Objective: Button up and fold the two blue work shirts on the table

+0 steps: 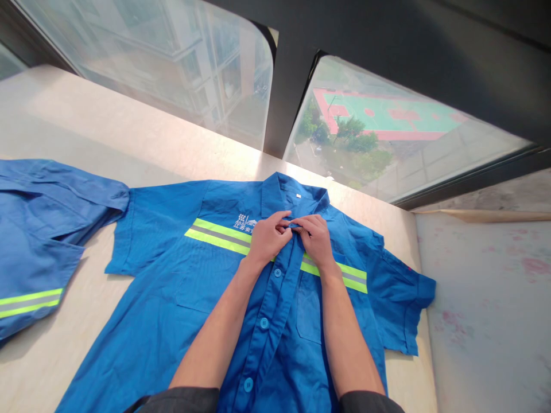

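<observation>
One blue shirt (150,321) is lying front up on one pale ledge (107,126) beside the windows (172,63). Remotely, I am pinching its front opening just below the collar (271,192) with the left hand (267,238), the grip narrow, and the right hand (316,236) is pinching just beside it. Three buttons (264,323) are showing lower down; two striped bands (215,237) are crossing the chest. One other blue garment (34,241) is lying leftward, against a sleeve (150,212).
</observation>
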A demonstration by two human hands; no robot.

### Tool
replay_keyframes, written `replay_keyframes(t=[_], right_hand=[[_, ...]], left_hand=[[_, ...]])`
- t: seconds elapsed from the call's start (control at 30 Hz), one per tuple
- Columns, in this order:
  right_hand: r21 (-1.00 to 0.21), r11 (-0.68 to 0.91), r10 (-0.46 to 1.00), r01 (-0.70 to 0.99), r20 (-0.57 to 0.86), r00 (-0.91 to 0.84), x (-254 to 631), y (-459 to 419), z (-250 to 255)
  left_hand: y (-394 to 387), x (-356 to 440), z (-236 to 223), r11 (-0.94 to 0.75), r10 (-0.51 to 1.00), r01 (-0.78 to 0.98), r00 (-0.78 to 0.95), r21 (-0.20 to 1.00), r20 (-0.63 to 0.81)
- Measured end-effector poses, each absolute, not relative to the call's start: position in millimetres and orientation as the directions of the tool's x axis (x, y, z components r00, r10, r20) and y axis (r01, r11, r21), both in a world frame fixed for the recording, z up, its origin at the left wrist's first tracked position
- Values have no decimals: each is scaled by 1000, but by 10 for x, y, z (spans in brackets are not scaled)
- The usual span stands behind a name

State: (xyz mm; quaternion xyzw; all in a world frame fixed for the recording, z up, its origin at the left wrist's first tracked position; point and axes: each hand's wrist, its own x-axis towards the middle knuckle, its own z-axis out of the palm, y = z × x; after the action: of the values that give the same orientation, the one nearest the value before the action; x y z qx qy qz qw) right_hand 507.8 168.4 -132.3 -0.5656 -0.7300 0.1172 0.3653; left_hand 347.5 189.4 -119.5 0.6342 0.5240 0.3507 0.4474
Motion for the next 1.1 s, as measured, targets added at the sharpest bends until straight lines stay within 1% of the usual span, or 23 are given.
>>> replay_keyframes(t=[0.17,0.3,0.5,0.67,0.77,0.87,0.93,1.0,1.1], right_hand=[[-615,326,922,718,376,-97,5110,1689,-1329],[-624,338,927,704,349,-136,5146,1694,-1328],[-568,373,918,733,340,-204,5164,1697,-1275],[-507,349,925,788,321,-203,5118,1698,-1224],[-536,328,929,778,331,-164,5082,1692,-1221],[-625,282,932,728,358,-53,5063,1683,-1220],[-674,283,925,682,379,-9,5061,1676,-1203],[-685,325,914,651,406,-30,5062,1666,-1172],[-659,380,887,649,460,-52,5058,1652,-1117]], left_hand=[[1893,3476,-1191,-22,981,326,188,945,-42],[1896,3479,-1195,-20,983,325,179,946,-41],[1888,3485,-1192,-66,982,383,188,922,-8],[1914,3469,-1200,-58,978,356,208,933,-19],[1935,3451,-1210,-41,974,292,226,956,-27],[1950,3436,-1205,-5,973,227,227,974,-48],[1961,3426,-1195,20,974,201,219,979,-65],[1974,3417,-1186,36,973,181,217,983,-76],[1994,3404,-1184,44,968,158,236,986,-81]])
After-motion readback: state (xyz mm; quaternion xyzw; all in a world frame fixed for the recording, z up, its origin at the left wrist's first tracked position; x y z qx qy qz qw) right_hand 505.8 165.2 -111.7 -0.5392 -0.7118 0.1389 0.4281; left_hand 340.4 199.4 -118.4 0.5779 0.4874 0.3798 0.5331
